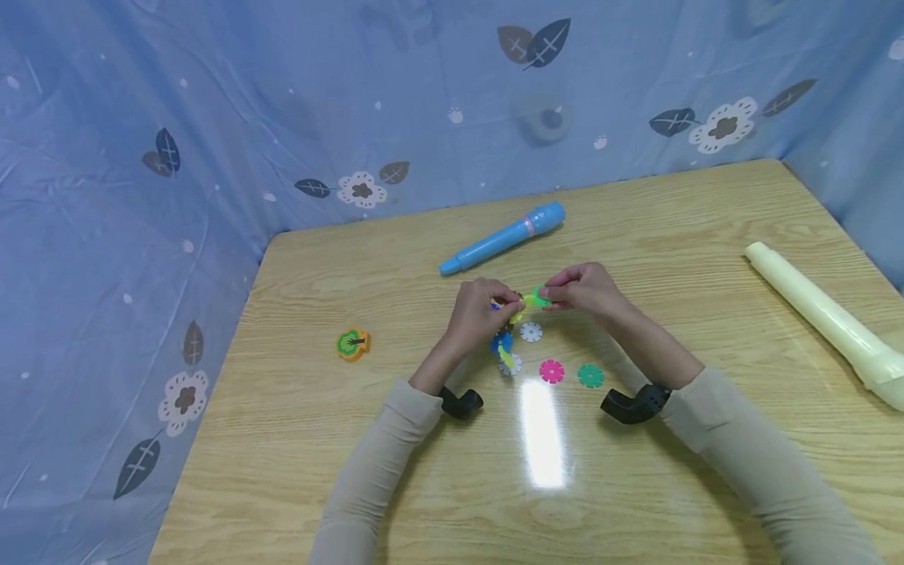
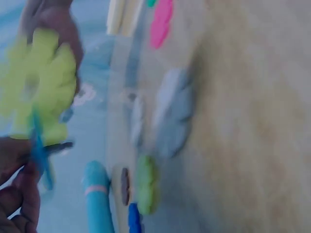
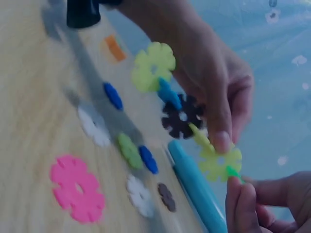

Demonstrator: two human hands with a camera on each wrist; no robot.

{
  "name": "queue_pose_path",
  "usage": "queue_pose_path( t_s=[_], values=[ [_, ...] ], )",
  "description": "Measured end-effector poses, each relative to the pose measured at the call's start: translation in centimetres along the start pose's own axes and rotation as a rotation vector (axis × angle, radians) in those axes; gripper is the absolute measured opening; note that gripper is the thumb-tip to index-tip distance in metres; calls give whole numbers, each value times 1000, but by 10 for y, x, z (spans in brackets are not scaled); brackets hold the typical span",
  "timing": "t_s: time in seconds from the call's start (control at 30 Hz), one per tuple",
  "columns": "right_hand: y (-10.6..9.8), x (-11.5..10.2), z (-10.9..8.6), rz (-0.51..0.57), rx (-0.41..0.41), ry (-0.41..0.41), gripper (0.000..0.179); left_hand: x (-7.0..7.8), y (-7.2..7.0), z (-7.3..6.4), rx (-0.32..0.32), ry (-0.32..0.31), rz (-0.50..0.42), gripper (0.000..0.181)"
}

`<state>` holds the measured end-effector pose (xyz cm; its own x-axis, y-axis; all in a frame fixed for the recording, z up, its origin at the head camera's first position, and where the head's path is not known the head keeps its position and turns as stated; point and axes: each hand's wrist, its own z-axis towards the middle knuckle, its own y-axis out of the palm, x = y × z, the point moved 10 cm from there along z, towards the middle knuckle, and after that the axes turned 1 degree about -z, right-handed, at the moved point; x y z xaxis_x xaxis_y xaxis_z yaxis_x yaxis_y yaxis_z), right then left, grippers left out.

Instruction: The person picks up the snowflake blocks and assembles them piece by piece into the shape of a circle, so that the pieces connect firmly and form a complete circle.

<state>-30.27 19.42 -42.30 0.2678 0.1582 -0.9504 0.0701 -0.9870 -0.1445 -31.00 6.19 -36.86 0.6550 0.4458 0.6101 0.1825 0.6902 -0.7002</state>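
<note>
My left hand [image 1: 476,314] pinches a yellow notched disc [image 3: 220,162] between thumb and fingers. From that disc runs a chain of joined plastic snowflake discs: a black disc [image 3: 171,118], a blue disc [image 3: 165,90] and a yellow-green disc [image 3: 154,56] at the free end. The chain hangs above the table. My right hand [image 1: 586,290] pinches a green disc [image 1: 541,297] at the rim of the yellow one, its edge turned toward the notches. Fingers cover most of the green disc in the right wrist view.
Loose discs lie below the hands: a pink disc [image 1: 552,371], a green disc [image 1: 590,376], a white disc [image 1: 531,332] and several others. Behind is a blue microphone-shaped toy [image 1: 501,239]. An orange tree-shaped block [image 1: 352,344] lies left, a cream tube-like toy [image 1: 819,302] right.
</note>
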Motion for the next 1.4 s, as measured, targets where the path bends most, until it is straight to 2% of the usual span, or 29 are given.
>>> queue_pose_path(
  t_s=[0.1,0.17,0.27,0.33,0.43,0.53,0.63,0.7,0.8,1.0,1.1,1.17,1.3,1.4],
  values=[
    [1,1,0,3,12,8,21,1,1,0,-12,-3,1,9],
    [3,1,0,-21,6,-6,20,-1,2,1,-59,-45,-7,9],
    [6,-3,1,-80,-16,-54,24,-12,5,2,-164,-161,-62,11],
    [10,-5,1,-116,-43,-89,26,-20,4,3,-212,-234,-125,14],
    [18,-7,2,-124,-88,-114,26,-34,3,4,-235,-323,-246,19],
    [28,-9,1,-100,-139,-135,26,-50,9,2,-271,-432,-355,23],
    [34,-10,1,-84,-157,-151,25,-61,18,-5,-326,-531,-414,23],
    [36,-10,2,-86,-162,-166,24,-63,22,-9,-350,-567,-459,23],
    [40,-9,3,-90,-175,-178,23,-63,23,-13,-354,-591,-500,21],
    [40,-4,6,-108,-216,-188,29,-66,23,-20,-378,-617,-496,23],
    [34,1,9,-211,-206,-211,31,-71,20,-21,-360,-617,-497,22],
    [31,4,10,-318,-210,-239,30,-74,16,-23,-341,-620,-499,20],
    [37,13,10,-515,-260,-289,36,-79,13,-25,-322,-632,-513,19],
    [41,14,8,-615,-252,-344,36,-80,13,-25,-319,-632,-522,19]
  ],
)
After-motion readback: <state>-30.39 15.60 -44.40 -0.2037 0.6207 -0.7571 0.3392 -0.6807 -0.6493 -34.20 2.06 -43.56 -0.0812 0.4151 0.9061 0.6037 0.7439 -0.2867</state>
